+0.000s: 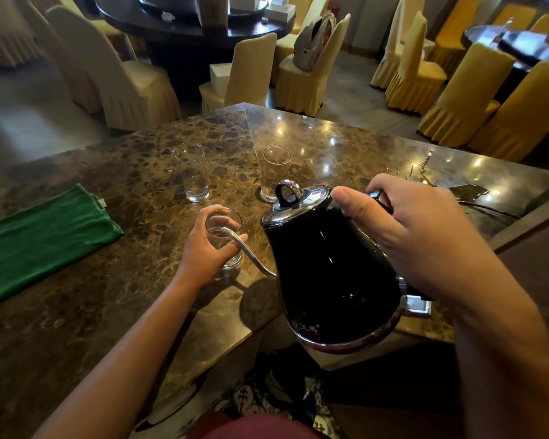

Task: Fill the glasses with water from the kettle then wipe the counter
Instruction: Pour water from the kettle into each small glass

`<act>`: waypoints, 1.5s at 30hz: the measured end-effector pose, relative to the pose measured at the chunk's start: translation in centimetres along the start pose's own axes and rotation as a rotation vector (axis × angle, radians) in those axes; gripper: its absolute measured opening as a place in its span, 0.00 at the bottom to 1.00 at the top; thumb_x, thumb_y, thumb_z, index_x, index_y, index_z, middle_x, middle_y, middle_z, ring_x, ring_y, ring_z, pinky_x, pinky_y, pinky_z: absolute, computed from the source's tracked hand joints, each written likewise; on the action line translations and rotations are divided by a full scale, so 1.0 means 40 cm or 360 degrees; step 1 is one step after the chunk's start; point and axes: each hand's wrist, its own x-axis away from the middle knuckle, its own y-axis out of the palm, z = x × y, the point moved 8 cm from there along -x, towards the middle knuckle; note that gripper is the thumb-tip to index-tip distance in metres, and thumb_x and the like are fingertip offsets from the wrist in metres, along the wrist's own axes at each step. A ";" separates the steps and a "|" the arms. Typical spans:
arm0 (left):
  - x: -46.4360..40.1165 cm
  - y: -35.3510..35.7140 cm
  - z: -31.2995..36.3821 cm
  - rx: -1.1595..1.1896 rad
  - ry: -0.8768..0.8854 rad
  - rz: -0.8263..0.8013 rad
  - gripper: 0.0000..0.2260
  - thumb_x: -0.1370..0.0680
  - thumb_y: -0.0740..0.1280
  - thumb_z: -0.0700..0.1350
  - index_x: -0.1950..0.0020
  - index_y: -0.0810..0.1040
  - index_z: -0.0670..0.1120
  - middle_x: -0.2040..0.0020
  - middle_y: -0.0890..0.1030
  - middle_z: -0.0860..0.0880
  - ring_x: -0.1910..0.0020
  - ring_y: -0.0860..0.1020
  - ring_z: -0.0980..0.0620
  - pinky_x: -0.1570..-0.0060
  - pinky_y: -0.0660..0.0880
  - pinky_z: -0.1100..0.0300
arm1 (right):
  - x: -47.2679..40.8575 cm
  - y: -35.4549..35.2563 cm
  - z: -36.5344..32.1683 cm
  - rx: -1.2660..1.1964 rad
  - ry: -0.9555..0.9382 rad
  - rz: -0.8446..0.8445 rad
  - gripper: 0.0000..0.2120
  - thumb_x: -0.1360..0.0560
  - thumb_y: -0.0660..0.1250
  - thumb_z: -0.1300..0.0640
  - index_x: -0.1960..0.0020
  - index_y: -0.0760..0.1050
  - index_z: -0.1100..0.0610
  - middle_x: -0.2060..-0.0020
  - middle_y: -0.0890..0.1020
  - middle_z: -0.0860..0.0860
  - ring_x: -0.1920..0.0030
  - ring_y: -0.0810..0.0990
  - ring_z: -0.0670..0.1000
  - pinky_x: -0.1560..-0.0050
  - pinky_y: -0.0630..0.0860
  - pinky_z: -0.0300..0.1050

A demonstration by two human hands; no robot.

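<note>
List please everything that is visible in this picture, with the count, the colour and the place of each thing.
kettle: 1, black with chrome lid and thin spout, held tilted over the near counter edge, spout tip in the near glass
near glass: 1, clear, on the counter, in the left hand
far glasses: 2, clear, standing further back; the left one has some water at the bottom
cloth: 1, green, folded, on the counter at left
counter: 1, brown marble, glossy
covered chairs: several, cream and yellow, behind the counter
round table: 1, dark, at the back
hands: 2; left hand grips the near glass, right hand grips the kettle handle
</note>
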 end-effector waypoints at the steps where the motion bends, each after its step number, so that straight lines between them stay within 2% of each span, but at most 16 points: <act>1: -0.001 0.001 -0.003 0.0004 0.0000 -0.0011 0.28 0.28 0.79 0.43 0.33 0.71 0.45 0.47 0.81 0.52 0.43 0.82 0.52 0.44 0.82 0.42 | -0.001 -0.002 0.005 -0.0004 0.0000 0.0006 0.28 0.26 0.54 0.26 0.56 0.78 0.49 0.73 0.75 0.46 0.69 0.75 0.45 0.68 0.63 0.45; 5: -0.004 0.000 -0.006 0.0027 -0.0004 -0.0041 0.32 0.32 0.77 0.53 0.32 0.71 0.46 0.43 0.80 0.51 0.42 0.81 0.53 0.43 0.81 0.51 | -0.006 -0.011 0.018 -0.0014 -0.0029 0.0071 0.26 0.26 0.56 0.26 0.60 0.75 0.47 0.73 0.75 0.47 0.71 0.75 0.45 0.69 0.65 0.44; 9: -0.011 0.001 -0.011 0.0017 0.0001 -0.0078 0.32 0.30 0.81 0.48 0.31 0.70 0.46 0.42 0.80 0.50 0.43 0.81 0.55 0.42 0.81 0.55 | -0.010 -0.006 0.019 -0.0001 -0.0064 0.0085 0.21 0.25 0.58 0.28 0.63 0.70 0.44 0.73 0.76 0.47 0.71 0.76 0.44 0.71 0.67 0.41; 11: -0.014 0.001 -0.011 0.0011 0.0012 -0.0111 0.33 0.31 0.81 0.50 0.31 0.70 0.46 0.42 0.80 0.50 0.41 0.81 0.55 0.42 0.80 0.57 | -0.011 -0.005 0.020 -0.0001 -0.0080 0.0091 0.21 0.24 0.58 0.29 0.62 0.71 0.45 0.72 0.77 0.48 0.70 0.77 0.46 0.70 0.68 0.43; 15: -0.026 0.001 0.001 0.0028 0.0008 -0.0224 0.30 0.33 0.79 0.51 0.34 0.71 0.49 0.44 0.80 0.51 0.43 0.81 0.58 0.40 0.80 0.59 | -0.019 -0.002 0.022 0.0022 -0.0104 0.0109 0.19 0.23 0.59 0.31 0.62 0.70 0.44 0.72 0.78 0.47 0.69 0.77 0.45 0.70 0.68 0.43; 17: -0.033 -0.002 0.001 0.0034 -0.0026 -0.0300 0.30 0.34 0.77 0.55 0.36 0.71 0.55 0.45 0.81 0.54 0.42 0.81 0.57 0.41 0.79 0.57 | -0.022 -0.001 0.021 0.0036 -0.0116 0.0126 0.19 0.23 0.60 0.31 0.63 0.70 0.43 0.72 0.77 0.46 0.70 0.77 0.44 0.71 0.68 0.43; 20: -0.041 -0.005 -0.005 0.0044 -0.0048 -0.0389 0.31 0.35 0.77 0.56 0.35 0.70 0.56 0.46 0.82 0.61 0.41 0.82 0.56 0.39 0.79 0.54 | -0.027 -0.001 0.021 0.0049 -0.0146 0.0149 0.19 0.23 0.62 0.31 0.64 0.71 0.44 0.72 0.77 0.45 0.69 0.77 0.43 0.70 0.66 0.42; 24: -0.045 -0.001 -0.012 0.0109 -0.0047 -0.0430 0.34 0.36 0.79 0.57 0.34 0.70 0.55 0.43 0.81 0.52 0.39 0.82 0.51 0.36 0.78 0.50 | -0.034 -0.004 0.026 0.0044 -0.0188 0.0188 0.19 0.23 0.63 0.32 0.62 0.73 0.45 0.71 0.77 0.45 0.68 0.77 0.44 0.70 0.66 0.42; 27: -0.047 0.002 -0.016 0.0133 -0.0061 -0.0485 0.42 0.38 0.80 0.65 0.31 0.70 0.51 0.40 0.80 0.49 0.38 0.81 0.50 0.37 0.78 0.54 | -0.040 -0.017 0.036 0.0041 -0.0195 0.0205 0.19 0.24 0.64 0.32 0.63 0.73 0.45 0.72 0.77 0.45 0.69 0.76 0.43 0.72 0.64 0.37; 29: -0.049 0.003 -0.017 0.0132 -0.0083 -0.0541 0.43 0.38 0.79 0.67 0.30 0.70 0.50 0.39 0.79 0.49 0.38 0.81 0.52 0.38 0.78 0.58 | -0.042 -0.022 0.036 0.0019 -0.0225 0.0209 0.18 0.24 0.65 0.33 0.65 0.71 0.44 0.73 0.75 0.45 0.69 0.76 0.42 0.73 0.65 0.34; 31: -0.052 0.006 -0.017 0.0125 -0.0109 -0.0603 0.41 0.38 0.79 0.67 0.31 0.70 0.53 0.37 0.78 0.50 0.37 0.80 0.55 0.38 0.77 0.60 | -0.042 -0.022 0.039 -0.0025 -0.0248 0.0213 0.18 0.24 0.67 0.35 0.66 0.71 0.45 0.74 0.74 0.45 0.69 0.75 0.41 0.73 0.67 0.33; 34: -0.056 0.009 -0.013 0.0137 -0.0095 -0.0645 0.35 0.35 0.80 0.59 0.32 0.71 0.53 0.35 0.77 0.51 0.37 0.80 0.58 0.36 0.76 0.61 | -0.044 -0.019 0.060 -0.0069 -0.0230 0.0225 0.21 0.25 0.67 0.34 0.65 0.75 0.49 0.73 0.76 0.49 0.67 0.77 0.49 0.73 0.68 0.41; 36: -0.060 0.010 -0.013 0.0156 -0.0107 -0.0656 0.36 0.35 0.81 0.59 0.32 0.71 0.53 0.35 0.78 0.52 0.37 0.80 0.57 0.37 0.77 0.61 | -0.045 -0.019 0.075 -0.0103 -0.0209 0.0226 0.22 0.26 0.67 0.34 0.65 0.76 0.51 0.73 0.77 0.50 0.66 0.77 0.50 0.71 0.69 0.44; 39: -0.063 0.011 -0.023 0.0156 -0.0150 -0.0677 0.37 0.36 0.82 0.61 0.32 0.71 0.55 0.37 0.79 0.57 0.35 0.79 0.52 0.36 0.77 0.55 | -0.044 -0.019 0.081 -0.0102 -0.0207 0.0218 0.23 0.27 0.66 0.32 0.64 0.77 0.52 0.71 0.78 0.53 0.66 0.77 0.51 0.69 0.70 0.45; 43: -0.062 0.018 -0.029 0.0197 -0.0178 -0.0722 0.38 0.35 0.82 0.59 0.31 0.70 0.52 0.39 0.80 0.62 0.36 0.79 0.53 0.37 0.77 0.56 | -0.042 -0.014 0.081 -0.0102 -0.0195 0.0179 0.23 0.26 0.66 0.32 0.63 0.77 0.52 0.71 0.79 0.53 0.67 0.78 0.51 0.68 0.72 0.49; 45: -0.063 0.018 -0.030 0.0209 -0.0188 -0.0733 0.38 0.36 0.82 0.60 0.31 0.70 0.52 0.38 0.79 0.61 0.36 0.79 0.53 0.36 0.77 0.56 | -0.043 -0.013 0.081 -0.0111 -0.0190 0.0164 0.21 0.25 0.67 0.34 0.64 0.76 0.51 0.72 0.78 0.52 0.67 0.78 0.51 0.70 0.72 0.45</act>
